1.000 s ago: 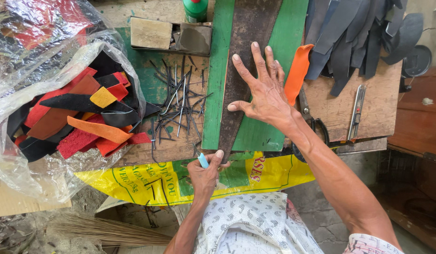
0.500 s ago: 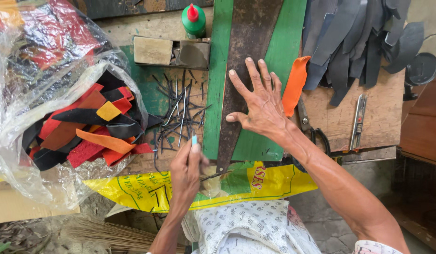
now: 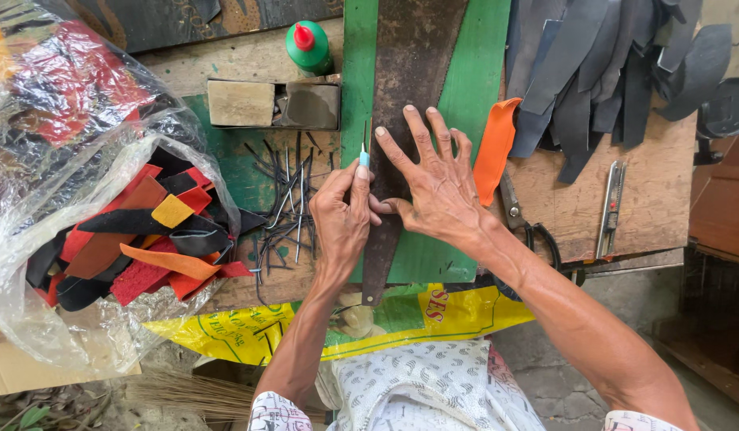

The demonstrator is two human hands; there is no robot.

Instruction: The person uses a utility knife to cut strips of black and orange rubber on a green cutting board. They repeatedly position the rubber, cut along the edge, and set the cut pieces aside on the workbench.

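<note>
Pressing flat with fingers spread wide, the right hand [image 3: 437, 187] pins a long dark brown strip [image 3: 401, 120] against the green cutting mat [image 3: 481, 72] near the middle of the bench [image 3: 649, 207]. Its forearm runs in from the lower right, wrist low, thumb pointing toward the other hand. The left hand [image 3: 341, 219] is closed on a thin knife with a pale blue handle [image 3: 364, 156], pinched between thumb and forefinger, blade pointing away from the person along the strip's left edge; the forearm rises almost straight from the near edge. The two hands touch at the thumbs.

Just left of the mat lie thin dark offcuts [image 3: 286, 207] scattered on the wood. A clear plastic bag [image 3: 58, 319] of red, orange and black scraps [image 3: 138, 239] sits at the bench's left end. An orange piece [image 3: 495, 148] lies just right of the right hand, with scissors [image 3: 521, 219] beside it, a utility knife [image 3: 611, 207] farther right, and dark cut pieces [image 3: 601, 64] at the far right corner. A green glue bottle [image 3: 310, 48] stands at the far edge.
</note>
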